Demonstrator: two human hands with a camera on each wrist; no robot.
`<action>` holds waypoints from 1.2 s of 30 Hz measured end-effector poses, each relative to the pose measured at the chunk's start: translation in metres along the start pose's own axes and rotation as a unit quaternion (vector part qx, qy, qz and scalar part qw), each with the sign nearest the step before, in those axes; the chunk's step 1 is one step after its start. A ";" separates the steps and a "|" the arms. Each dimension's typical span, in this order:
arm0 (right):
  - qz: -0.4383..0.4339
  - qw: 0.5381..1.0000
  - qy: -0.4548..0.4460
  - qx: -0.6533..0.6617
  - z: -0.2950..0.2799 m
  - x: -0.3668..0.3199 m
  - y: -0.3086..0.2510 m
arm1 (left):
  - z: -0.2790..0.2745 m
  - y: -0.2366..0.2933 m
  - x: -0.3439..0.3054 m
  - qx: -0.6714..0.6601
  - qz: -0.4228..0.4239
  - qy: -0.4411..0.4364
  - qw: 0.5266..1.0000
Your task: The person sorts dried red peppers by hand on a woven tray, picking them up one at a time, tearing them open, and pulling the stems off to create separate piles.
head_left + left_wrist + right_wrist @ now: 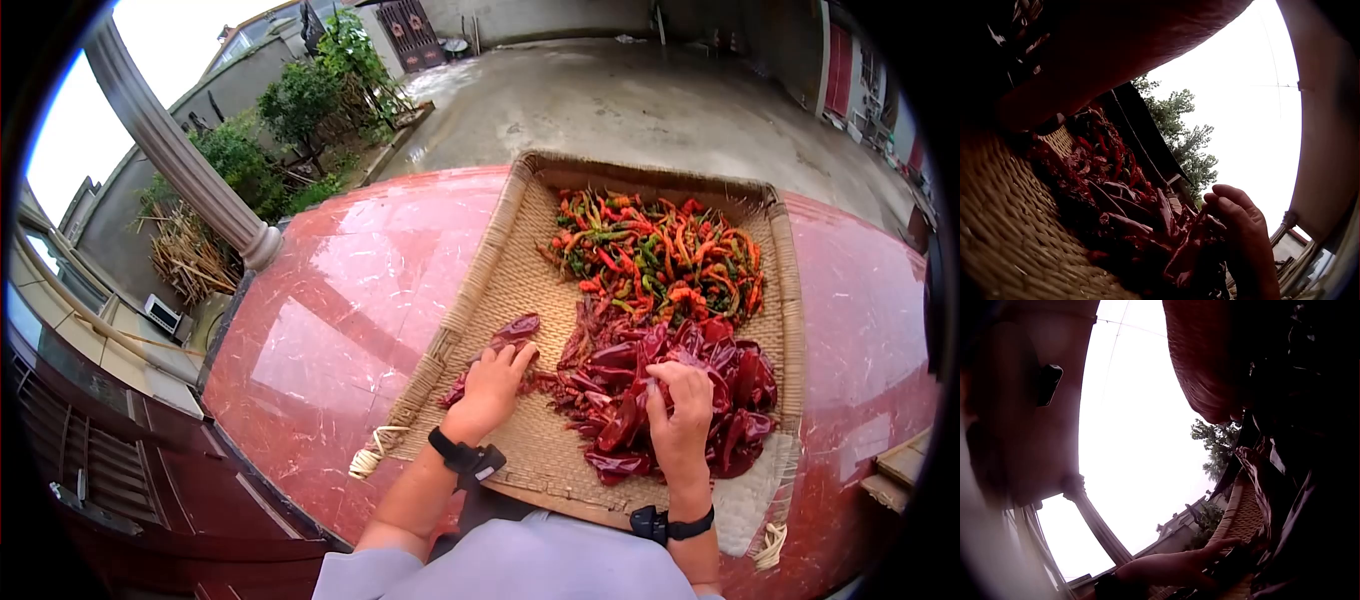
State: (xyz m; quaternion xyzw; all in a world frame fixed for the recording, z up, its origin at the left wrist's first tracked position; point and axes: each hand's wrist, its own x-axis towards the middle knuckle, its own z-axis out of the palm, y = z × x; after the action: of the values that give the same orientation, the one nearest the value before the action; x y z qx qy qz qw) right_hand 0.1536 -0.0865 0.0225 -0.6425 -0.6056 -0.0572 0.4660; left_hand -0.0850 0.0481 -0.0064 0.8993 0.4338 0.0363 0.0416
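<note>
l hand [488, 390] at a few dk red peppers [520, 327], left side of woven tray [515, 285], r hand [685, 415] over bigger dk red pile [745, 385], near right, can't tell if either pinches, red-green chillies [655, 250] far

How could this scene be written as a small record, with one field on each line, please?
Container: woven tray
Support: glossy red surface
Far pile: small peppers, red, orange and green
Near pile: larger dark red peppers, wrinkled and shiny
Left hand: over a few separate dark red peppers near the tray's left side; grip unclear
Right hand: over the near pile; grip unclear
Background: concrete yard, green plants
</note>
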 end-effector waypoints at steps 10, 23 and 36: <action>0.013 1.000 -0.010 0.018 0.000 -0.003 -0.001 | 0.022 -0.010 0.013 0.022 0.033 0.040 0.998; -0.033 0.999 -0.016 0.034 -0.001 -0.002 -0.011 | -0.026 0.010 -0.010 -0.235 -0.001 0.051 0.971; 0.151 0.944 -0.137 0.259 0.008 -0.011 -0.023 | -0.020 0.077 -0.009 -0.560 0.099 -0.066 0.820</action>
State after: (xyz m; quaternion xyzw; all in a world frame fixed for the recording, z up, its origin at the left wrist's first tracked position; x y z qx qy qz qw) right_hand 0.1274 -0.0930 0.0233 -0.5850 -0.5533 0.2614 0.5323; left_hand -0.0328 -0.0058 0.0218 0.7593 0.2433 0.2174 0.5630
